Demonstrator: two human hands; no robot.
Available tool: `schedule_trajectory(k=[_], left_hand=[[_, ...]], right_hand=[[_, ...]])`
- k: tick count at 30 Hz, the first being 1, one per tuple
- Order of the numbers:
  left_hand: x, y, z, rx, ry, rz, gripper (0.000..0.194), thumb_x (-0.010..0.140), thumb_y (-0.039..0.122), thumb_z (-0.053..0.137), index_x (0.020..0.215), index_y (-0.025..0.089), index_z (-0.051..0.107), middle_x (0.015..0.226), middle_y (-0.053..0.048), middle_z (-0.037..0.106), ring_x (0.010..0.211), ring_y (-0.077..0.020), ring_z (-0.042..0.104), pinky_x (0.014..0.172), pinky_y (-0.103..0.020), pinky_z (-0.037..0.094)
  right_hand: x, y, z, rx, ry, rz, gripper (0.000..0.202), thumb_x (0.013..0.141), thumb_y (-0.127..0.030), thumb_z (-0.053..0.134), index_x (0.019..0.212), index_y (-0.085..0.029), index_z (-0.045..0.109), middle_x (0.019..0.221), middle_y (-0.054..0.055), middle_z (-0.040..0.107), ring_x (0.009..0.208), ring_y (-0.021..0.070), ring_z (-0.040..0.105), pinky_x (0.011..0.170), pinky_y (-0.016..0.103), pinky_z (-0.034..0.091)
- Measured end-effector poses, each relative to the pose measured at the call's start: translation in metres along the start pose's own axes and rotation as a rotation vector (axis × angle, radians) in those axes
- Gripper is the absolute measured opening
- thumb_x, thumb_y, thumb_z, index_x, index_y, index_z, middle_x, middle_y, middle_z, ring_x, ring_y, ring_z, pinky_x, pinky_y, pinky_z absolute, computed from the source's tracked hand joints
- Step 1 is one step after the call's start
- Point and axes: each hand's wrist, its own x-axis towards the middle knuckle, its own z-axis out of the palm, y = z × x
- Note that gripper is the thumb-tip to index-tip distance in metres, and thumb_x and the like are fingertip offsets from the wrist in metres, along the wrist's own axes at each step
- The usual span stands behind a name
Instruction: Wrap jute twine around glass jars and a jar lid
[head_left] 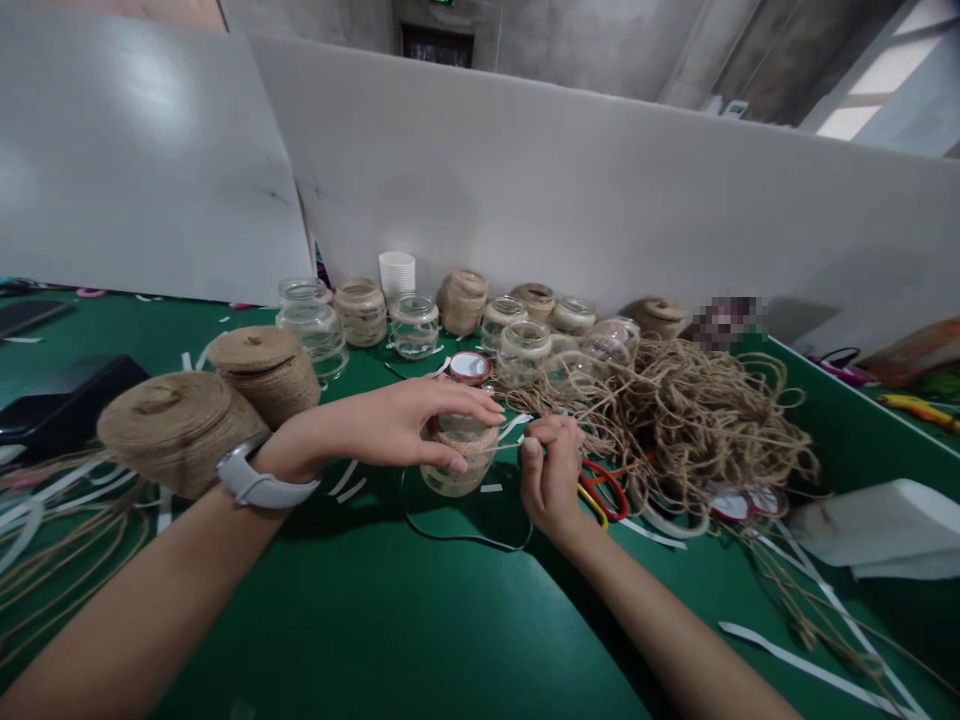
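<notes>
A small glass jar (459,462) stands on the green counter (360,620), its upper part wound with jute. The left hand (397,425) lies over the jar's mouth, fingers curled down around the rim in a closed grip. Just right of the jar, the right hand (551,470) pinches a strand of twine (510,445) that runs to the jar's side. Behind that hand lies a loose heap of jute cord (690,420). Left of the jar stand two wrapped spools (217,400); behind it, a row of jars (465,315) along the white board.
</notes>
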Motion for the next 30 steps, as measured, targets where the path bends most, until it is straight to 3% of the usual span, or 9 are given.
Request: schedule_trajectory(k=[7,10,12,14,17,21,27,30], left_hand=[[-0.001,0.022,0.005,0.071,-0.045,0.014,0.042,0.084,0.015,0.059,0.121,0.035,0.065,0.139,0.001,0.058,0.136,-0.0266,0.045,0.116,-0.043,0.028],[-0.006,0.029,0.009,0.158,0.01,-0.005,0.042,0.085,0.013,0.056,0.12,0.035,0.065,0.152,0.001,0.042,0.144,-0.0281,0.031,0.118,-0.045,0.023],[-0.009,0.031,0.011,0.223,0.019,-0.007,0.043,0.085,0.019,0.062,0.125,0.034,0.062,0.159,0.0,0.028,0.147,-0.0314,0.024,0.118,-0.046,0.024],[-0.01,0.03,0.014,0.281,0.034,-0.018,0.057,0.081,0.031,0.071,0.136,0.035,0.053,0.161,-0.002,0.022,0.146,-0.0344,0.024,0.116,-0.044,0.029],[-0.009,0.03,0.02,0.405,0.113,-0.074,0.064,0.084,0.043,0.068,0.142,0.03,0.045,0.156,-0.007,0.036,0.142,-0.0329,0.034,0.11,-0.042,0.037],[-0.004,0.034,0.025,0.584,0.08,-0.106,0.036,0.094,0.035,0.055,0.127,0.022,0.059,0.137,-0.008,0.059,0.132,-0.0265,0.048,0.106,-0.039,0.041],[-0.001,0.031,0.017,0.523,0.039,-0.121,0.05,0.091,0.029,0.06,0.14,0.024,0.048,0.142,-0.005,0.055,0.135,-0.0241,0.045,0.108,-0.037,0.04],[0.0,0.026,0.009,0.431,-0.027,-0.108,0.046,0.091,0.026,0.061,0.135,0.025,0.053,0.145,-0.003,0.052,0.14,-0.0222,0.04,0.114,-0.037,0.034]], right_hand=[[-0.003,0.003,0.002,-0.009,-0.059,-0.05,0.02,0.1,-0.03,0.035,0.083,-0.023,0.044,0.077,0.0,0.052,0.076,0.0191,0.045,0.072,0.033,0.03],[-0.005,0.002,0.003,0.005,-0.064,-0.037,0.019,0.1,-0.029,0.036,0.084,-0.023,0.044,0.078,0.0,0.053,0.077,0.0194,0.046,0.072,0.034,0.029],[-0.006,0.003,0.003,0.012,-0.067,-0.026,0.018,0.099,-0.028,0.036,0.084,-0.023,0.044,0.079,0.001,0.053,0.078,0.0197,0.046,0.073,0.034,0.03],[-0.007,0.003,0.003,0.021,-0.07,-0.02,0.017,0.099,-0.028,0.036,0.085,-0.023,0.044,0.08,0.001,0.053,0.079,0.0198,0.047,0.073,0.034,0.03],[-0.006,0.003,0.001,0.06,-0.09,-0.011,0.015,0.099,-0.028,0.035,0.087,-0.023,0.044,0.082,0.002,0.053,0.081,0.0202,0.048,0.075,0.035,0.031],[-0.006,0.002,-0.001,0.122,-0.116,-0.008,0.007,0.095,-0.026,0.041,0.089,-0.023,0.043,0.084,0.002,0.054,0.086,0.0207,0.048,0.078,0.036,0.032],[-0.006,0.001,0.001,0.083,-0.099,-0.016,0.006,0.095,-0.021,0.04,0.09,-0.023,0.043,0.087,0.002,0.056,0.091,0.0207,0.048,0.081,0.038,0.03],[-0.005,0.001,0.001,0.043,-0.083,-0.021,0.008,0.095,-0.02,0.039,0.091,-0.023,0.045,0.09,0.003,0.057,0.097,0.0215,0.047,0.086,0.04,0.03]])
